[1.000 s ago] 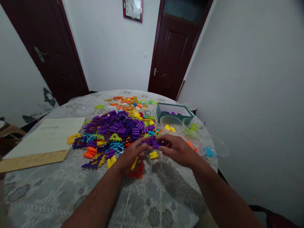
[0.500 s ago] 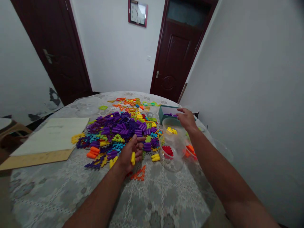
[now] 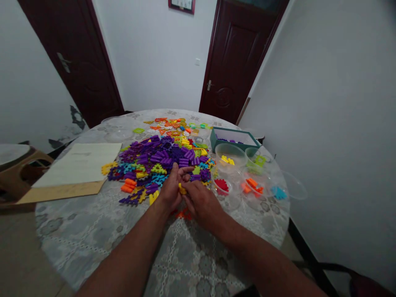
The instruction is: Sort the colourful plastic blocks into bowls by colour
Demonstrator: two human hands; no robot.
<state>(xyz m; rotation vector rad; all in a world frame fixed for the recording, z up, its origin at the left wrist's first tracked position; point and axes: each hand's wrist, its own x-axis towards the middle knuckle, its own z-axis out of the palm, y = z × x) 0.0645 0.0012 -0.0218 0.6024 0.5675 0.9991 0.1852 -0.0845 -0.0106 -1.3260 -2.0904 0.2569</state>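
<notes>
Near the front of the pile, my left hand cups a small yellow plastic building piece, palm turned inward and fingers partly curled. My right hand meets it from the right, its thumb and fingertips closed on the same piece. Fingers cover much of it. Right behind both hands rises a heap of purple building pieces, mixed with blue, green and yellow ones. Partly hidden beneath the hands is an orange toothed piece on the tablecloth.
To the right stand clear plastic tubs with yellow pieces, a red piece, orange pieces and blue pieces. Behind them is a green box holding purple pieces. A pale board lies at left.
My right hand has come back from the green box to my left hand and now grips the yellow piece there. The view has tipped downward, showing more of the tubs.
</notes>
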